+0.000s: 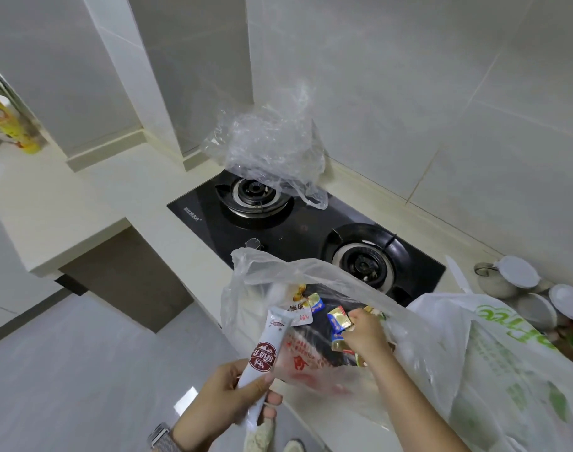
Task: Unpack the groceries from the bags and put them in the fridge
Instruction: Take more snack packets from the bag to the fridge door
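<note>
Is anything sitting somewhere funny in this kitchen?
Yes. A crumpled clear plastic bag lies on the black gas stove, draped over the rim of the far burner. Plastic does not belong on a burner; no flame shows. Nothing looks spilled or broken.

Home kitchen: gas hob (pixel 306 236), tiled walls (pixel 409 93).
</note>
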The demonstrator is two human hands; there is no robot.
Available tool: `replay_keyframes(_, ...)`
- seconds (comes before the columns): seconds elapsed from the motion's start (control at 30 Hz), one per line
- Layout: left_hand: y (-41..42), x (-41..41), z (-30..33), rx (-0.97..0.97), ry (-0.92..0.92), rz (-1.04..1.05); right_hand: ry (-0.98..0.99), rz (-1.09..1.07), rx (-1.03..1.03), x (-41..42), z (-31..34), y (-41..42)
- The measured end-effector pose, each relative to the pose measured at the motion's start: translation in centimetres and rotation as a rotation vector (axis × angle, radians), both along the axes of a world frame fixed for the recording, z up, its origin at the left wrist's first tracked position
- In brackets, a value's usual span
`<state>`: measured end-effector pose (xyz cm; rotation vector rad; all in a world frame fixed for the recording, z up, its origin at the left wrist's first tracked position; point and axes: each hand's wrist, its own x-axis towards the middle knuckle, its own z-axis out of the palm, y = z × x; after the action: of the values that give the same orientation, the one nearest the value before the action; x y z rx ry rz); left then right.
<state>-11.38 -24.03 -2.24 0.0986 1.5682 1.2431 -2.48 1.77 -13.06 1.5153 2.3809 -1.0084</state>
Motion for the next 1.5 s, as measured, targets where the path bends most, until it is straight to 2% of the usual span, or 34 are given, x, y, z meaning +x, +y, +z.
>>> replay_keyframes(0.07, -0.3, 0.0, 0.0, -0.002, -0.004, 0.003, -0.081, 0.081, 0.065, -0.8, -0.9, -0.3)
replay_keyframes(0.17, -0.5, -0.2, 0.2, 0.01, -0.008, 0.012, -0.034, 0.178, 0.195, -2.1, -0.9, -1.2)
replay_keyframes(0.27, -0.3, -0.5, 0.5, 0.02, -0.006, 0.056, 0.031, 0.326, 0.184, -4.1, -1.0, -2.6)
replay_keyframes(0.4, 0.6, -0.7, 0.9, 0.036, -0.003, 0.131, -0.045, 0.475, 0.189, -6.4, -1.3, -3.9)
replay_keyframes(0.5, 0.9, -1.0, 1.0, 0.036, 0.009, 0.146, -0.113, 0.519, 0.246, -7.4, -1.5, -4.4)
replay_keyframes(0.7, 1.1, -1.2, 1.3, 0.032, 0.01, 0.149, -0.232, 0.621, 0.494, -7.5, -2.4, -5.1)
replay_keyframes(0.83, 1.3, -1.2, 1.5, 0.041, 0.017, 0.13, -0.247, 0.65, 0.52, -7.5, -2.2, -5.8)
replay_keyframes(1.03, 2.2, -1.4, 1.8, 0.026, 0.036, 0.138, -0.117, 0.535, 0.505, -7.0, 0.5, -5.2)
replay_keyframes(1.17, 2.6, -1.8, 2.0, 0.029, 0.046, 0.142, 0.07, 0.18, 0.33, -5.3, 3.7, -3.9)
replay_keyframes(1.23, 2.9, -2.0, 2.0, 0.019, 0.055, 0.159, 0.226, 0.024, 0.228, -3.1, 5.8, -3.6)
replay_keyframes(1.37, 3.7, -1.7, 2.0, 0.006, 0.104, 0.157, 0.564, -0.22, -0.043, 2.7, 9.1, -4.9)
replay_keyframes(1.5, 4.7, -0.4, 1.8, 0.024, 0.103, 0.105, 0.723, -0.56, -0.534, 5.7, 9.1, -6.1)
